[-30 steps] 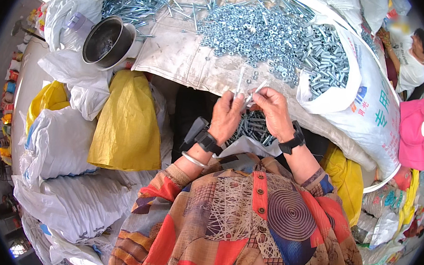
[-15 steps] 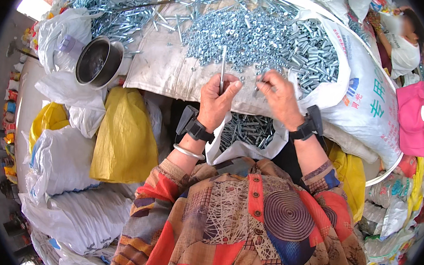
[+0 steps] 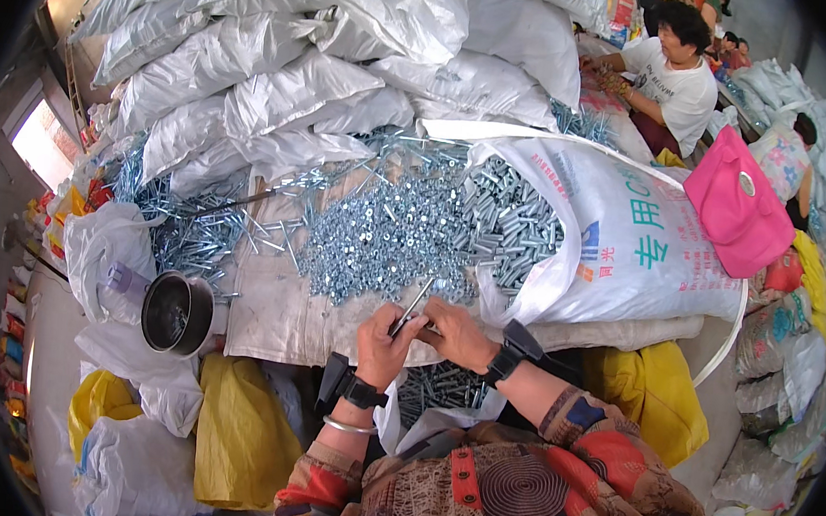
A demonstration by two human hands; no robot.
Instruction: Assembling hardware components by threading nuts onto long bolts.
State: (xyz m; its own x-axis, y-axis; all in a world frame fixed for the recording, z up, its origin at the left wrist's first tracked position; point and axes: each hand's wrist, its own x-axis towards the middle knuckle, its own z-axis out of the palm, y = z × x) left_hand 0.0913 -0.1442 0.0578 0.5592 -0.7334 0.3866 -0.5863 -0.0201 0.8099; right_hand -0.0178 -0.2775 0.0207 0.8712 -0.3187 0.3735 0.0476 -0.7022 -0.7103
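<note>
Steady the metal rod (image 3: pixel 417 302), pinched in your left hand's (image 3: pixel 382 343) grip over the cloth's (image 3: pixel 267 319) near side, and align your right hand (image 3: pixel 460 337), whose grip I cannot tell, with it.

Rod (image 3: pixel 415 304) partly hidden; shirt (image 3: pixel 522 495) cut off

Bare cloth (image 3: pixel 277 323) beside my left grip (image 3: pixel 382 345), room to slide left. Black bowl (image 3: pixel 178 314) blocks far end. Heap of nuts (image 3: pixel 376 241) in way ahead. Big white sack (image 3: pixel 651 248) in way, ahead and right of my right grip (image 3: pixel 461 336). Air above heap free.
</note>
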